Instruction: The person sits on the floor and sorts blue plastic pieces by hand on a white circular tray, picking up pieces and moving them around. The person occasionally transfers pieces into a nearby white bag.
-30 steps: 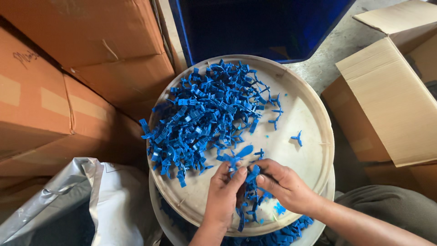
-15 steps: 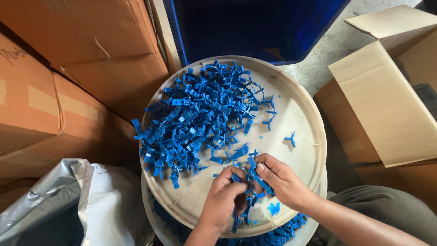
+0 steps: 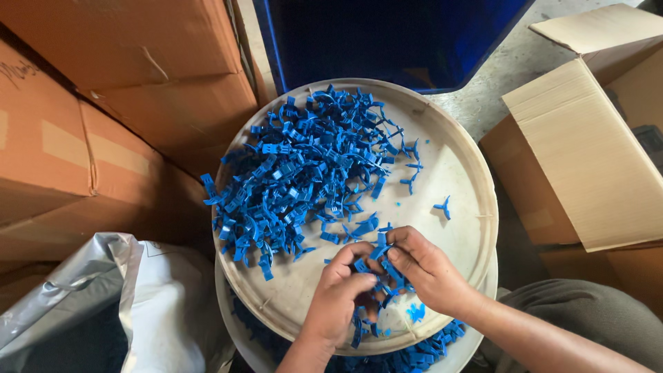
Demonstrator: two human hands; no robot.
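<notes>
- Boxes [image 3: 103, 103]: brown cardboard, stacked far left; w/ tape strips. Same place as 1 s ago, though the view has drifted a little.
- Open box [image 3: 587, 152]: cardboard, flaps up, right side, on concrete floor.
- Bin [image 3: 387, 41]: dark blue, far centre, just beyond the tray rim; inside too dark to tell contents.
- Bag [image 3: 90, 304]: silver-grey plastic, near left, mouth open, beside the tray.
- Tray [image 3: 463, 179]: round, cream, shallow rim; sits on a second round tub below, whose near edge shows more blue parts.
- Pile [image 3: 297, 173]: blue plastic clips, tangled, far-left half of tray. Approx. unchanged vs 1 s ago.
- Right hand [image 3: 428, 273]: near-centre of tray, fingers pinched narrow on a small bunch of clips. Has shifted slightly left twd the other hand since 0.5 s ago.
- Left hand [image 3: 338, 297]: near edge, fingers curled tight round the same bunch; thumb on top. Hands now touching at fingertips, closer than 1 s ago.
- Bunch [image 3: 376, 266]: blue clips held betw. both hands, just above tray, near side; some hang below the palms. Judged: sorting/separating in progress, one cluster being worked apart; bulk of pile untouched.
- Stray clip [image 3: 442, 206]: single, blue, right of pile, apart from all else; not moved.
- Fragment [image 3: 414, 312]: small blue bit on tray, under right wrist.
</notes>
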